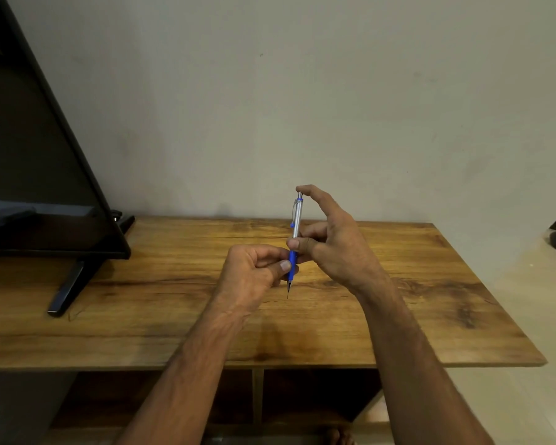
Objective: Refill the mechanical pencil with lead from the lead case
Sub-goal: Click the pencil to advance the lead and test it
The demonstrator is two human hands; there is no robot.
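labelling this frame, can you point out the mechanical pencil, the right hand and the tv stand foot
mechanical pencil (296, 220), head view, on the silver upper barrel
right hand (337, 248), head view, on the back of the hand
tv stand foot (67, 288), head view, on the dark bar resting on the table

There is a single view, from a camera worn on the person's head, looking forward and downward over the wooden table (398, 316). It stands at the table's near long edge and faces the plain wall (302, 91) behind the table's far edge. It is close: both forearms rise from the bottom border toward the table's middle. The wide lens takes in the table's right end, a tilted dark screen (39, 155) on its left part, and the shelves under its near edge.
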